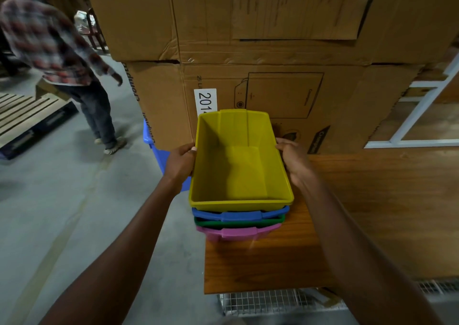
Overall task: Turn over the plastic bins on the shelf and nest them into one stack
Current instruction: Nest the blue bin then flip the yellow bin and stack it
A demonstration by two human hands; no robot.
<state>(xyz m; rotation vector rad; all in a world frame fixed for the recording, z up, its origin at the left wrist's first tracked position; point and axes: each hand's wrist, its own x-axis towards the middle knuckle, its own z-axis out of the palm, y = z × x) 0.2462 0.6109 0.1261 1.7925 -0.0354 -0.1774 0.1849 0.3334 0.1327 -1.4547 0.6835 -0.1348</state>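
A yellow bin point(238, 165) sits open side up on top of a nested stack: a blue bin point(239, 215), a green bin point(238, 222) and a pink bin point(236, 232) beneath it. The stack rests at the left end of a wooden shelf point(372, 212). My left hand point(180, 161) grips the yellow bin's left rim, and my right hand point(294, 161) grips its right rim. Another blue bin point(159, 155) shows behind my left hand, off the shelf's left edge, mostly hidden.
Large cardboard boxes point(273, 51) stand stacked right behind the bins. A person in a plaid shirt point(57, 46) stands on the concrete floor at the left, near a wooden pallet point(27, 115). A wire rack point(260, 302) lies below the shelf. A white frame point(417, 115) is at the right.
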